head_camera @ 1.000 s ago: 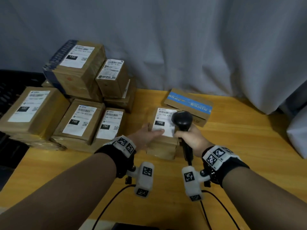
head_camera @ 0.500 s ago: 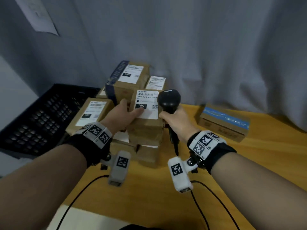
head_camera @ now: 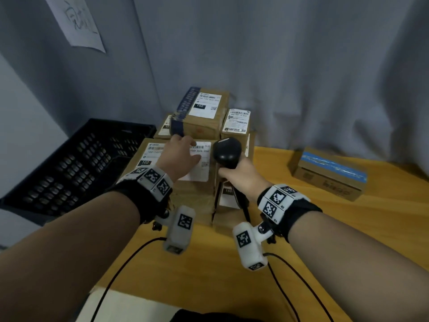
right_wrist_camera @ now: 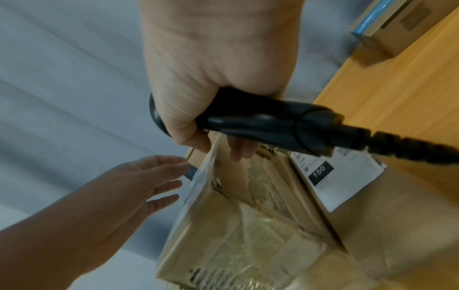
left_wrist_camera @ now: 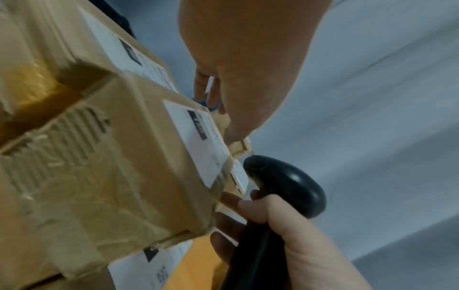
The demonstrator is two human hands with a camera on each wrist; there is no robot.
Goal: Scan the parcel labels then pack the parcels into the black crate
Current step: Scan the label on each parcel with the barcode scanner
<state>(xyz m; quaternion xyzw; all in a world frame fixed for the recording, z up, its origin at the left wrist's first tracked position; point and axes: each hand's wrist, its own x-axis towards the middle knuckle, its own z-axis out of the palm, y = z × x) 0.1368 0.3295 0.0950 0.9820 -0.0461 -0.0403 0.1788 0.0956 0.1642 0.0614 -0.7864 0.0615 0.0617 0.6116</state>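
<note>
The left hand (head_camera: 180,156) lies flat, fingers (right_wrist_camera: 164,168) straight and spread, on the white label of the top parcel (head_camera: 197,182). The right hand (head_camera: 241,176) has its fingers curled tight round the black scanner (head_camera: 227,152), just right of that parcel, which sits on a stack of parcels (head_camera: 202,110) on the desk (head_camera: 232,275). The black crate (head_camera: 69,163) stands left of the stack

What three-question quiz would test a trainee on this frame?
1. True or false: the right hand grips the scanner.
2. What does the left hand rest on? A) the crate B) a parcel C) the table
3. Fill in: the blue-taped box sits on the table to the ____ of the pile.

Key: 1 true; 2 B; 3 right.
</note>
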